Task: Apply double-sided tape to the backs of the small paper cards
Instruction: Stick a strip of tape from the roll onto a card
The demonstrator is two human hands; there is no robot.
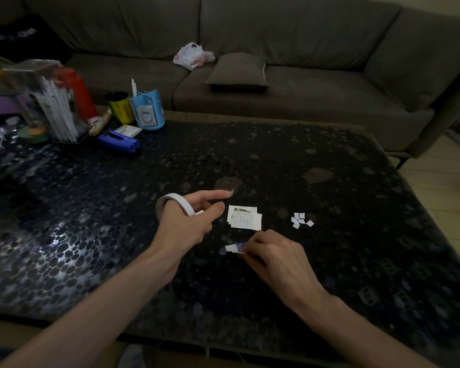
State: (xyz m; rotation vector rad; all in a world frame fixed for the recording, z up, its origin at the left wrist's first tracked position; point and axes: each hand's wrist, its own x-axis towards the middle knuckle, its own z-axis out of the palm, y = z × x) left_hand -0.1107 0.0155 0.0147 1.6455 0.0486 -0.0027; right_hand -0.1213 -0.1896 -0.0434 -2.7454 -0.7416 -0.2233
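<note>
My left hand (189,221) holds a white roll of double-sided tape (174,201), the ring looped over the back of the hand, with the index finger stretched out over the table. My right hand (274,253) pinches a small paper card (234,247) just above the dark table, fingers curled around its right end. Beyond the hands, a small stack of printed paper cards (246,217) lies flat on the table. To its right sits a little heap of white paper scraps (300,219).
The black pebble-patterned table (329,181) carries clutter at its far left: a blue stapler (120,141), a light-blue pen holder (148,110), a yellow can (120,107), a clear box of straws (51,102). A grey sofa (276,35) with a cushion stands behind.
</note>
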